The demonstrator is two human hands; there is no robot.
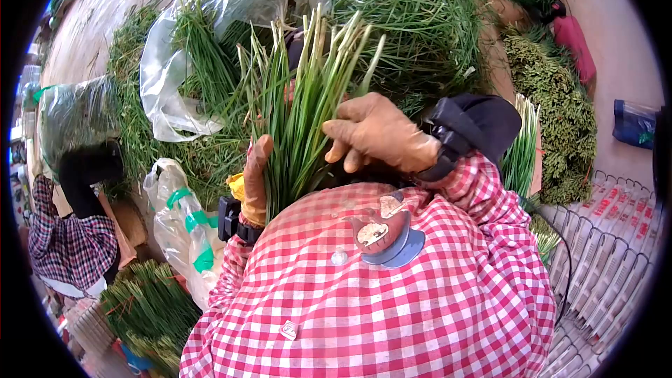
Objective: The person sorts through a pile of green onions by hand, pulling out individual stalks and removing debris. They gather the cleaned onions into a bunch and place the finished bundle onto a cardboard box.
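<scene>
A loose bunch of long green stems (301, 119) with pale ends pointing up stands in front of my chest. My left hand (257, 180), in a brown glove, is wrapped round the lower left side of the bunch, thumb up; its other fingers are hidden behind the stems. On the right side of the bunch, my right hand (381, 134), also gloved, has its fingers curled and somewhat apart, with the fingertips close to the stems. Nothing shows between those fingers. Behind the bunch lies a big heap of loose green stems (413, 21).
Clear plastic (164, 63) lies on the heap, and a bag with green tape (185, 217) is at my left. A person in a checked shirt (77, 245) sits far left. Bundled greens (553, 119) and a wire rack (602, 259) stand at the right.
</scene>
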